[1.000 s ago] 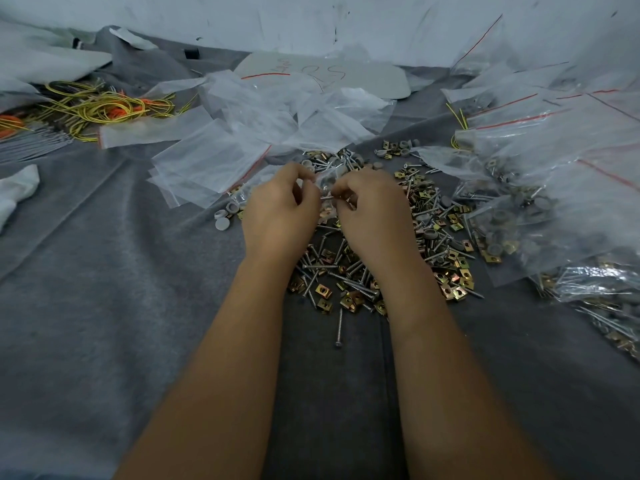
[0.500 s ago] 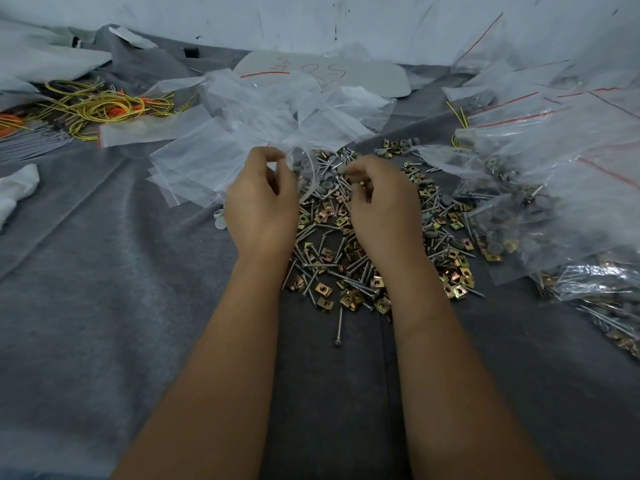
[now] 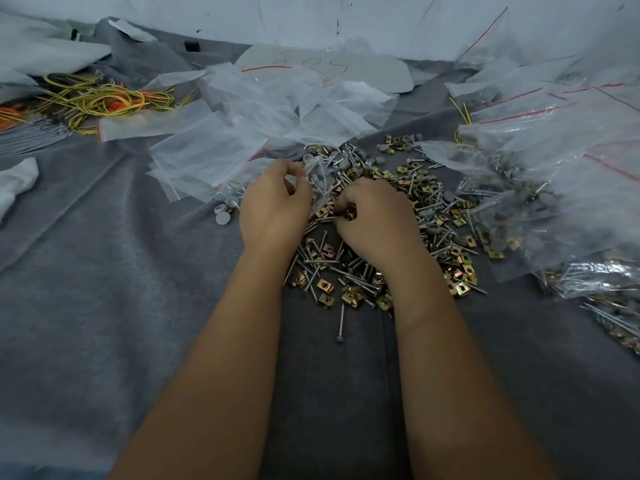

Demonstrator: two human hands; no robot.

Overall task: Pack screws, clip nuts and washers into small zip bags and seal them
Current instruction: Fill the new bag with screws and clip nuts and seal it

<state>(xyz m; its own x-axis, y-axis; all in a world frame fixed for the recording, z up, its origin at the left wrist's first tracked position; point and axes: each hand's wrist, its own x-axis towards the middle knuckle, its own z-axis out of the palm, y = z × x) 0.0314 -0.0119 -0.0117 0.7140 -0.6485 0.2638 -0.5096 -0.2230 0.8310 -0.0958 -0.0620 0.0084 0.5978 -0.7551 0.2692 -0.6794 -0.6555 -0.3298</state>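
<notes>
Pinching crinkly clear bag [image 3: 317, 174] | left hand [image 3: 273, 206] | brassy square clip nuts [image 3: 325, 285]

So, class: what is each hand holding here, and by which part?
The left hand pinches a small zip bag at its open top. The right hand curls into the hardware pile; its catch is hidden.

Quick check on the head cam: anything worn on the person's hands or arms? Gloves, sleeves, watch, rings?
Nothing worn that shows. The left hand and right hand are bare: no gloves, and no rings on the parts of the fingers in view. Both forearms are uncovered from wrist to the bottom edge of the frame, with no sleeve cuff, watch, band or marking visible. Fingertips are partly hidden, so those cannot be checked.
</notes>
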